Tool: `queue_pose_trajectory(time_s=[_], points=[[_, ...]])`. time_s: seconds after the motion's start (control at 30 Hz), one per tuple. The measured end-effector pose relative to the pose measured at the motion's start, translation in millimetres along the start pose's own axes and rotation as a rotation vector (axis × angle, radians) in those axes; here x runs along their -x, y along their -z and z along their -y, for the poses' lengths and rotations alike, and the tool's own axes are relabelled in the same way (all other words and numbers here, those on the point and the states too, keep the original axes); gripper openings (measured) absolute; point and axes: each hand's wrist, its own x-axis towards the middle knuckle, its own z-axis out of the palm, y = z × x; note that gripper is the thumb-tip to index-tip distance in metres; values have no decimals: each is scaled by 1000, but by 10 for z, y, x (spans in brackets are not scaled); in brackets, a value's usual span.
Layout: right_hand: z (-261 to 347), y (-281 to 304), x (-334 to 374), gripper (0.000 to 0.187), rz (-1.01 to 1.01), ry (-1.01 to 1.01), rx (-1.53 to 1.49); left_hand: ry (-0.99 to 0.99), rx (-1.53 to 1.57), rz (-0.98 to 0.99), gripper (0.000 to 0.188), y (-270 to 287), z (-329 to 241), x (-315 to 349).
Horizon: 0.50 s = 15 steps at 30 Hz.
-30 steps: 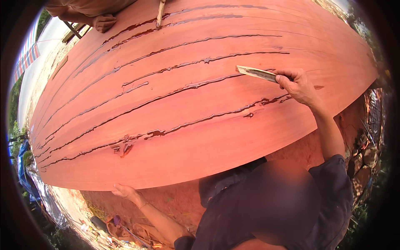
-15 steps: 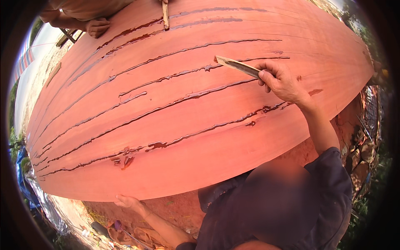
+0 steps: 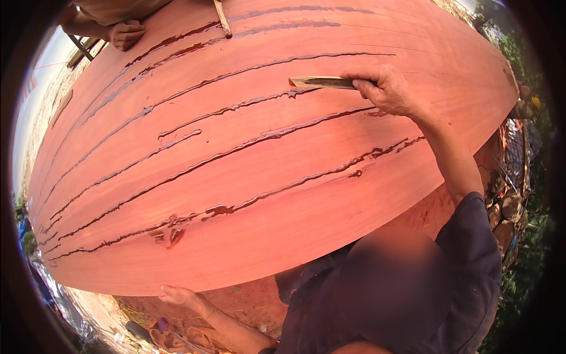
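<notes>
A broad, curved reddish wooden surface (image 3: pixel 283 218), shaped like a boat's hull, spreads before me. Dark glossy resin-like lines (image 3: pixel 247 140) run along its seams. My right hand (image 3: pixel 383 88) is closed around a flat wooden stick (image 3: pixel 321 82), dark along its length with a reddish tip. That tip hangs close to one of the upper seam lines; whether it touches cannot be made out. At the near lower edge of the wood, my left hand (image 3: pixel 184 298) rests with fingers stretched along the rim, holding no tool.
Across the wood at the upper left, another person's hand (image 3: pixel 127 35) lies on the surface. A second wooden stick (image 3: pixel 223 19) stands against the far seams. Reddish ground (image 3: pixel 247 304) lies below the near edge, and stones (image 3: pixel 510 209) are at the right.
My right hand has moved up and left, and its stick has swung more level. The far stick leans more. My left hand stays by the rim; the whole view has shifted slightly.
</notes>
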Motion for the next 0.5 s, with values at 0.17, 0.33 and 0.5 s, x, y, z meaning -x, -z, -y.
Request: queue_pose_trajectory(time_s=[0.17, 0.33, 0.5], points=[[16, -41, -32, 27, -22, 108, 66, -45, 5, 21, 65, -16, -44, -1], [61, -62, -32, 26, -22, 54, 108, -39, 26, 44, 65, 3, 6, -15], [150, -95, 1, 25, -108, 260, 254, -48, 44, 87, 66, 51, 100, -119]])
